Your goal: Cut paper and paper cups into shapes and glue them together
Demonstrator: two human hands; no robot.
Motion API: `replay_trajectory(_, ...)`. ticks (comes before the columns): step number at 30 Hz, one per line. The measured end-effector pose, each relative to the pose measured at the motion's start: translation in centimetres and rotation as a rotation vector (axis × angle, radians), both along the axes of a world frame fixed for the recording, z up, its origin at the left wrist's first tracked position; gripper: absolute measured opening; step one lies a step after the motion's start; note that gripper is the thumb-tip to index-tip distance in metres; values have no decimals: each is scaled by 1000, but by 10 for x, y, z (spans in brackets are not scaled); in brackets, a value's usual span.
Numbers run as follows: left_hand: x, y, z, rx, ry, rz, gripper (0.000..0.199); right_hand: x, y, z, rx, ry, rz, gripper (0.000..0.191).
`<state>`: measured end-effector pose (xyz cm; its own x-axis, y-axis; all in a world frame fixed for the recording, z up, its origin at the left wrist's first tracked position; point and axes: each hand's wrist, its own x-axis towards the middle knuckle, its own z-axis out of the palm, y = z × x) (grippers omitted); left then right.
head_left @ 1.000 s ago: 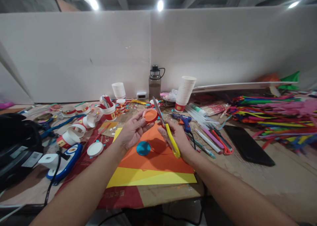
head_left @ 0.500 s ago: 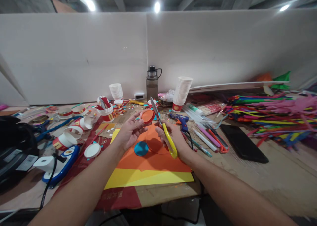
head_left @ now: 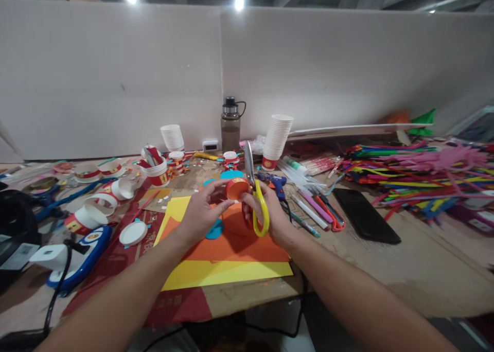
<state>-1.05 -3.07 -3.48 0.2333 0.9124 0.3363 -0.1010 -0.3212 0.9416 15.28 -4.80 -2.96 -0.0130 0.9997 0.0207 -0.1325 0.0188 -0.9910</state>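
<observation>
My left hand pinches a short red cup piece, tilted so that orange shows in its round opening. In my right hand are scissors with yellow handles, their blades pointing up and held close together. Some right fingertips reach the cup piece's lower edge, though whether they grip it is hidden. Under both hands lies orange paper on top of yellow paper. A blue paper disc rests on the orange sheet, partly covered by my left hand.
A glue gun, pens and a black phone lie to the right, with colourful pipe cleaners beyond. Stacked paper cups and a bottle stand behind. Cut cups, a white lid and a power strip are at left.
The cup piece has come lower and turned, and my hands have drawn closer together around it. The scissors' blades have swung more upright. The whole view has shifted slightly.
</observation>
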Motion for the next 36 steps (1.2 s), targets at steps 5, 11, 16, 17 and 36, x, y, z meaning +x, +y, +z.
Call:
replay_trajectory(5,-3,2,-1,47,69,-17,28,-1,-3,3,27,-23,57,24)
replay_trajectory(11,-4,4,-3,28,6,-110,27,0,-5,3,11,-30,100,27)
replay_trajectory(16,-4,2,0,26,-33,-176,49,-1,-4,0,-88,-13,176,29)
replay_trajectory(17,-4,1,1,17,-38,-194,54,-2,-3,0,-100,-21,192,29)
replay_trajectory(36,-9,13,0,-66,-341,-115,65,-4,-9,6,144,-92,125,27)
